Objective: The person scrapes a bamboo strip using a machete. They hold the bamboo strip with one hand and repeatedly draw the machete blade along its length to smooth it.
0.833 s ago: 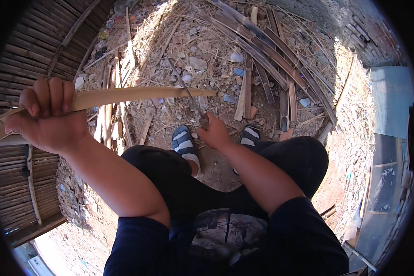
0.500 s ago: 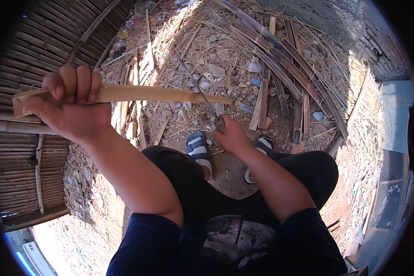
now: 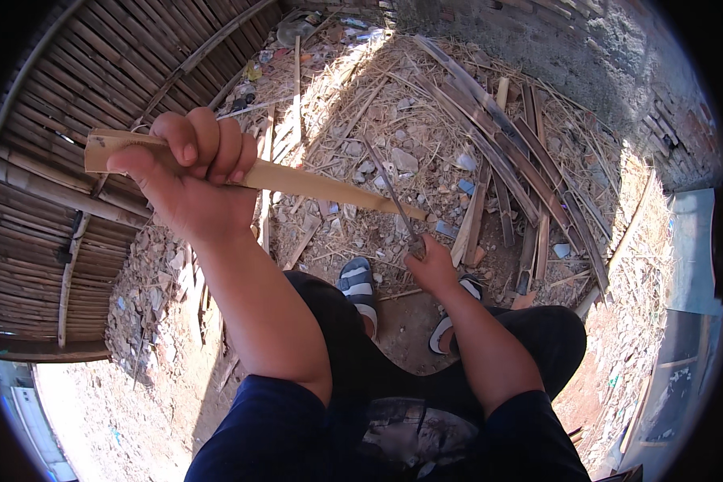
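Note:
My left hand (image 3: 205, 189) is raised at the left, its fingers wrapped round a pale split bamboo strip (image 3: 317, 186). A short end of the strip sticks out past my thumb. The longer part slopes down to the right, toward the ground between my knees and the rubble. My right hand (image 3: 435, 267) is closed round the handle of a long, thin-bladed knife (image 3: 390, 183). Its dark blade points up and to the left, crossing the strip near the right end. Whether the edge touches the bamboo I cannot tell.
Dark split bamboo lengths (image 3: 498, 120) lie piled at the far right on straw and rubble. A bamboo slat wall (image 3: 64, 153) stands at the left, a rough masonry wall (image 3: 562, 56) at the back right. My sandalled feet (image 3: 357, 283) rest on the dirt below my hands.
The view has shifted. My left hand now sits further right in it, and the strip slopes more steeply down to the right. My right hand still grips the knife, its blade nearer the strip's end.

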### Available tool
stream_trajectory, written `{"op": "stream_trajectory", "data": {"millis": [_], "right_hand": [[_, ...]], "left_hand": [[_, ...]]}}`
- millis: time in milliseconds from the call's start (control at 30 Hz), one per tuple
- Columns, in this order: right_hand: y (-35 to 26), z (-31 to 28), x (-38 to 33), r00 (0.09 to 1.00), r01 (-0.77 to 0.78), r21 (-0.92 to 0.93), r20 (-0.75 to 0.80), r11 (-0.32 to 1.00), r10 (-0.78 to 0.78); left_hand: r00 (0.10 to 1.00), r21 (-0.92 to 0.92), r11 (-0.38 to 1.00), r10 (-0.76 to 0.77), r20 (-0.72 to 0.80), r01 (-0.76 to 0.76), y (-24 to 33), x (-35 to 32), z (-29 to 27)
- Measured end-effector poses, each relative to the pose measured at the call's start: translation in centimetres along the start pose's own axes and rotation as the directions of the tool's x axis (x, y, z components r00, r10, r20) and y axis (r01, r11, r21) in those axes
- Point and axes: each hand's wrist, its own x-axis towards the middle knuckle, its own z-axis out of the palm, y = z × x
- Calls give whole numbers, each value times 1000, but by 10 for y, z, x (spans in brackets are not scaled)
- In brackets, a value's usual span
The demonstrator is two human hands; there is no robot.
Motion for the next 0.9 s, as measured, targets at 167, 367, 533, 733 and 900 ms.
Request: {"op": "stream_trajectory", "data": {"millis": [167, 367, 533, 733, 900], "right_hand": [[-85, -33, 3, 898, 419, 97, -191, 903, -397], [-136, -42, -19, 872, 490, 445, -254, 749, -419], [-149, -53, -23, 903, 430, 384, -208, 817, -377], [-175, -65, -17, 837, 545, 329, -257, 771, -482], [-190, -91, -13, 947, 322, 287, -107, 902, -304]], "left_hand": [[927, -122, 990, -27, 373, 78, 2, -8, 16], [878, -99, 995, 50, 475, -4, 10, -14, 43], [912, -90, 996, 43, 408, -6, 19, -30, 53], [973, 37, 997, 59, 225, -69, 21, -25, 70], [996, 146, 989, -39, 77, 28, 7, -1, 89]]}}
